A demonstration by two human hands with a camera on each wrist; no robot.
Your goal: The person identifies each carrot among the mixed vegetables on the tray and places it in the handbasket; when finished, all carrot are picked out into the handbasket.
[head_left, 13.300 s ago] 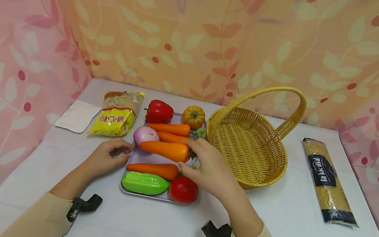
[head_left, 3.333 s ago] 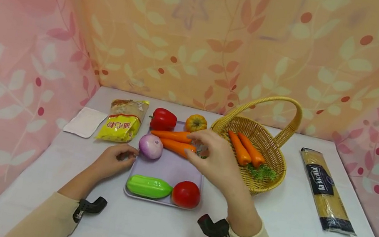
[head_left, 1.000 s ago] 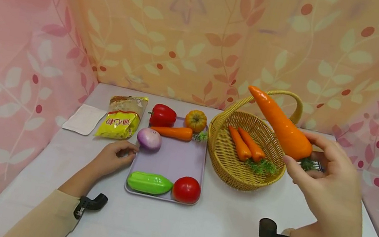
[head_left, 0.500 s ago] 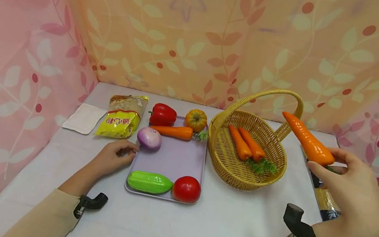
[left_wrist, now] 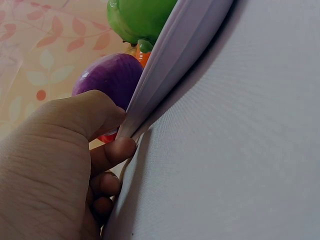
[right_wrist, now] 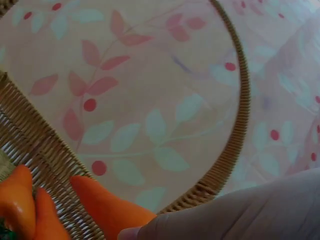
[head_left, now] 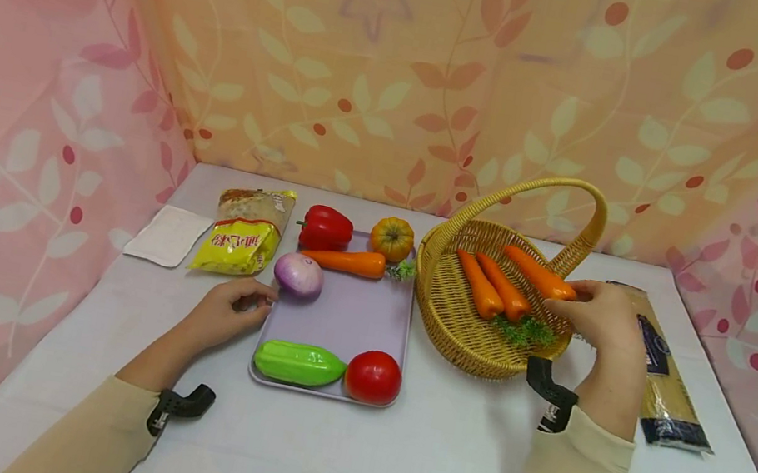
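Observation:
My right hand [head_left: 604,318] pinches a carrot [head_left: 538,274] by its thick end, over the right side of the wicker basket [head_left: 459,344]. Two more carrots [head_left: 492,284] with green tops lie inside the basket. In the right wrist view, the held carrot [right_wrist: 107,207] shows beside the basket handle, with the thumb against it. My left hand [head_left: 226,319] is at the left edge of the lilac tray [head_left: 341,323]; in the left wrist view, thumb and forefinger pinch the tray's rim [left_wrist: 165,65]. One carrot [head_left: 347,262] and a purple onion [head_left: 299,276] remain on the tray.
Also on the tray are a red pepper [head_left: 326,229], a small pumpkin [head_left: 392,239], a green ridged vegetable [head_left: 299,364] and a tomato [head_left: 374,377]. Left stand a yellow food packet [head_left: 242,234] and a white cloth [head_left: 168,236]; right lies a spaghetti pack [head_left: 672,390]. The basket's handle [head_left: 509,192] arches high.
Earlier the basket held nothing; now two carrots lie in it. My right hand took a third carrot off the tray, swung it right, then back left over the basket. My left hand stayed.

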